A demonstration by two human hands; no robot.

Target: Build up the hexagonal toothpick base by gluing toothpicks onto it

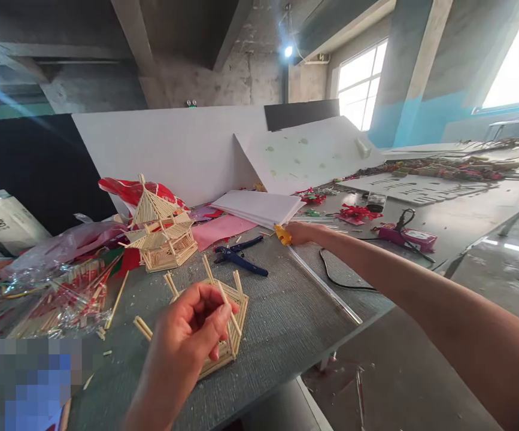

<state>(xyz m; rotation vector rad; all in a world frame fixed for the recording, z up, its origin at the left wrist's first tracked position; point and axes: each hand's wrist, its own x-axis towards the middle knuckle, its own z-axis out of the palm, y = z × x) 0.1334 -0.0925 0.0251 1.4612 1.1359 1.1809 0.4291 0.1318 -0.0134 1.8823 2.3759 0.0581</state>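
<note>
My left hand is pinched shut on a thin wooden stick, held just above a small frame built of sticks on the grey table. My right hand is stretched far out and closed on a yellow glue gun, whose clear glue rod trails back toward the table's edge. A finished stick pagoda stands behind the frame. Blue pliers lie between the pagoda and the glue gun.
Loose sticks lie near the frame. Plastic bags and a packet of sticks crowd the left. White sheets, pink paper, red ornaments and a black cable lie further back. The table edge drops off at right.
</note>
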